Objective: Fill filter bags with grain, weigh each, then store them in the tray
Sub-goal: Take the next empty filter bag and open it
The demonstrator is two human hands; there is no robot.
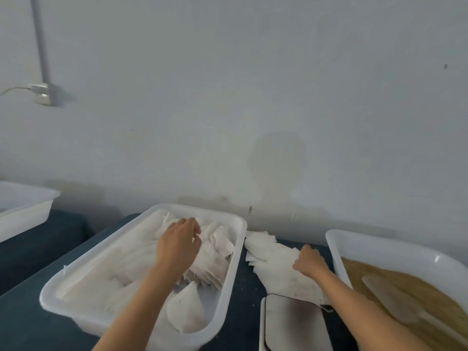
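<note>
Paper-thin empty filter bags (272,259) at three o'clock, under curled right hand (310,260): pinch one only; left hand (181,240) loose over tray (141,249).

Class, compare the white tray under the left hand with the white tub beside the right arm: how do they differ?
The middle tray holds white filter bags; the right tub holds tan grain and a scoop. The left hand reaches into the tray; no hand is in the tub. Both are white, rectangular, on the dark table.

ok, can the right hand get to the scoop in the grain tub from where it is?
Probably yes. The right hand rests on the empty filter bags beside the grain tub; the scoop lies uncovered on the grain, nothing between.
</note>
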